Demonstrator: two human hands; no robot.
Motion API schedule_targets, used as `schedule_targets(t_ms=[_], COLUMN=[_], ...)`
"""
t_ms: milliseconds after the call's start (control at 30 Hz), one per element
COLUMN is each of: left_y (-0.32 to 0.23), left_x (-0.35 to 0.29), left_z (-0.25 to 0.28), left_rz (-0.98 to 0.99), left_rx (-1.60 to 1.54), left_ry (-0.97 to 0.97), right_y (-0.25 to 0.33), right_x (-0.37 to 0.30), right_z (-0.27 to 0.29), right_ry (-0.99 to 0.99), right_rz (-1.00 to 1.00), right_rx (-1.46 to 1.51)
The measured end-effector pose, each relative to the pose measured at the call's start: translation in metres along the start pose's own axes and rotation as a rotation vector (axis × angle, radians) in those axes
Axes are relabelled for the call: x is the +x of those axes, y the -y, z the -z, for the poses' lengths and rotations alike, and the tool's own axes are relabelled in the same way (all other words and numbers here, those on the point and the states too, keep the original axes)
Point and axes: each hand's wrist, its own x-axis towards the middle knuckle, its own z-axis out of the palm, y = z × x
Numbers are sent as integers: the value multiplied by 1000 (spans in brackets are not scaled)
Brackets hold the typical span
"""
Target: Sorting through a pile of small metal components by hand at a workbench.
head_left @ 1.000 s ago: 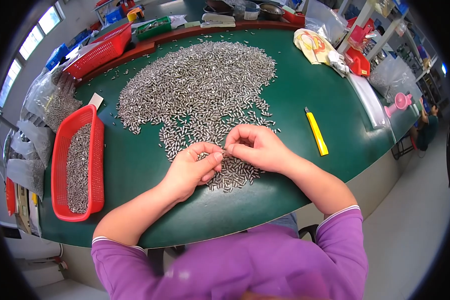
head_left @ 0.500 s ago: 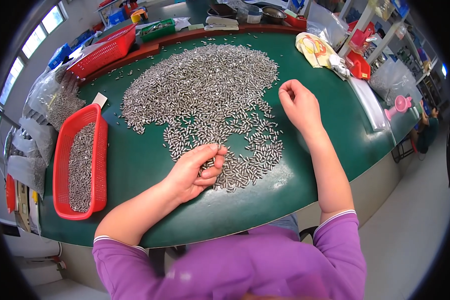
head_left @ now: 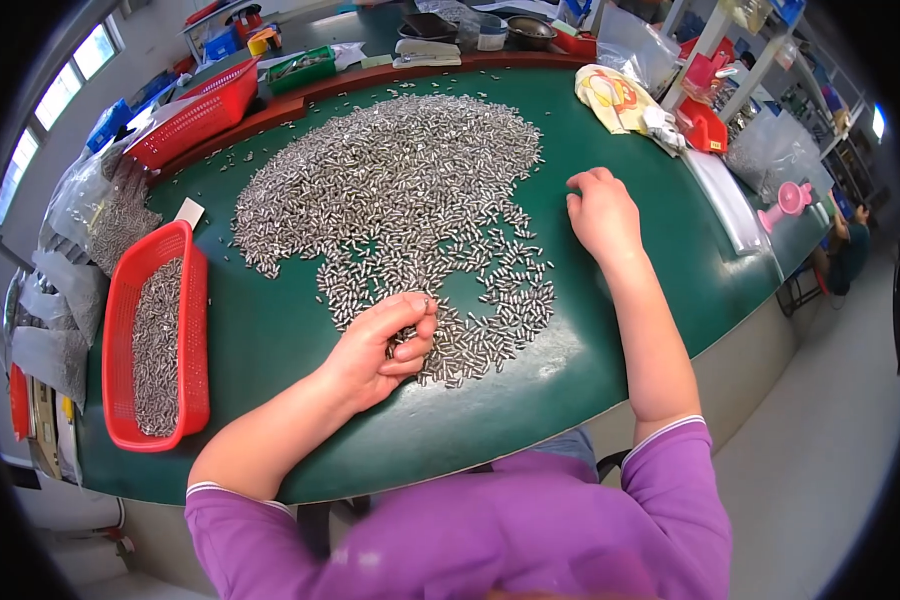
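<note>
A broad heap of small shiny metal pins covers the middle of the green table, thinning to a loose scatter toward me. My left hand is over the near edge of the scatter, thumb and forefinger pinched on a small metal pin, its other fingers curled. To the right of the heap, my right hand hovers over bare table with its fingers curled inward; whatever its fingertips hold, if anything, is hidden. On the left stands a red perforated basket partly filled with similar pins.
Plastic bags of metal parts crowd the left edge. A second red basket and a green tray sit at the back. To the right lie a yellow printed cloth, a clear plastic sleeve and a pink object.
The whole view has shifted slightly. My right hand has drawn a little farther from the heap and turned, its fingertips now less visible. My left hand keeps its pinch near the same spot.
</note>
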Motion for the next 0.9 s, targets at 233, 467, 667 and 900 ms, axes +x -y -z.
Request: schedule_targets(t_ms=[233,467,667,900], left_y=[-1,-1,1,2], left_x=[-2,-1,0,0], left_z=[-3,-3,-5,-4], left_rz=[-6,28,17,15], left_rx=[8,38,93,111], left_ry=[-3,25,-45,22], right_y=[37,60,83,95], right_x=[5,-20,-31,-31], right_z=[41,24,8,30], right_ry=[565,566,337,304], right_rz=[-168,106,331,274], right_rx=[331,501,563,917])
